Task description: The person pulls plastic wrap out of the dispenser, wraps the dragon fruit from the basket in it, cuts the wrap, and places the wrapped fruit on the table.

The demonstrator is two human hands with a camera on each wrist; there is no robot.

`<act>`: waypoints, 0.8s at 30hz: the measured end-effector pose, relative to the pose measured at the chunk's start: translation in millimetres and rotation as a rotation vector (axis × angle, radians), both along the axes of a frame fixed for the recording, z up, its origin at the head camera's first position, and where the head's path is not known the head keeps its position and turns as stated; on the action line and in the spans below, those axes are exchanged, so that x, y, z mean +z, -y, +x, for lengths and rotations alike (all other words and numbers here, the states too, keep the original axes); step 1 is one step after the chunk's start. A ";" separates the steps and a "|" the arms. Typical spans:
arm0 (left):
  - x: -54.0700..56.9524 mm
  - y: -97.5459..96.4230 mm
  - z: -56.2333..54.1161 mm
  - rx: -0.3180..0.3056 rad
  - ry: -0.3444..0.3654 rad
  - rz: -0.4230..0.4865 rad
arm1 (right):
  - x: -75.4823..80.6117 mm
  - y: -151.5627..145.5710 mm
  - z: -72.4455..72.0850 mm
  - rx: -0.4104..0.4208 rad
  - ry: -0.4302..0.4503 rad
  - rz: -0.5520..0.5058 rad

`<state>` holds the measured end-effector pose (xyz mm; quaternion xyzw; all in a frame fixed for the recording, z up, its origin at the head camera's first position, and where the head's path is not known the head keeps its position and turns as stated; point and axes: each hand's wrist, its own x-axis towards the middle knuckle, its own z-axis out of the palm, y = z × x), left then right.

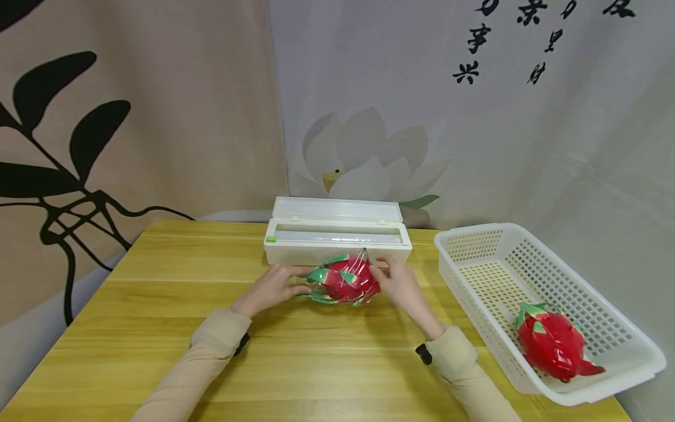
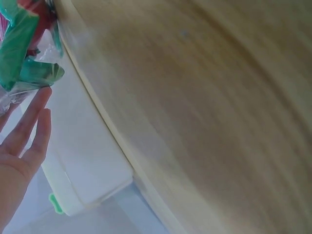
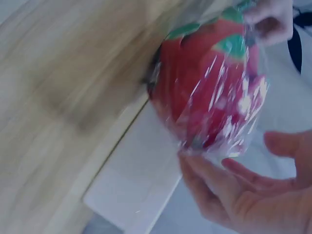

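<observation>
A red dragon fruit [image 1: 345,278] with green tips, wrapped in clear plastic film [image 3: 219,97], is held between both hands just in front of a white cling film box [image 1: 337,252]. My left hand [image 1: 274,287] pinches the film at the fruit's green end; its fingers [image 2: 36,114] look fairly straight in the left wrist view, where the thumb is hidden. At the other end, my right hand [image 1: 398,284] touches the film with its fingertips [image 3: 187,158]. Its thumb [image 3: 280,144] stands apart from the fruit.
The box's lid [image 1: 337,209] is raised, and a film roll [image 1: 337,237] lies inside. On the right stands a white perforated basket [image 1: 474,310] holding a second dragon fruit [image 1: 554,343]. All rest on a wooden table [image 1: 316,363] before a printed curtain [image 1: 211,117].
</observation>
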<state>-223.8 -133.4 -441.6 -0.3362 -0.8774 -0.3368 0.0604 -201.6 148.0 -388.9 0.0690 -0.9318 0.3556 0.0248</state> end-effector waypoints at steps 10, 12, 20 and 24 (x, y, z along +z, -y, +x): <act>4.7 2.8 7.3 0.007 0.147 -0.033 | -18.7 9.6 3.9 0.121 -0.266 0.243; 7.5 3.4 12.6 0.038 0.187 -0.077 | -21.4 9.6 3.8 0.107 -0.290 0.251; 16.2 2.0 24.4 0.078 0.230 -0.094 | -21.0 9.9 4.7 0.089 -0.300 0.249; 16.4 -0.8 24.7 0.055 0.193 -0.061 | -20.9 9.5 4.9 0.093 -0.298 0.273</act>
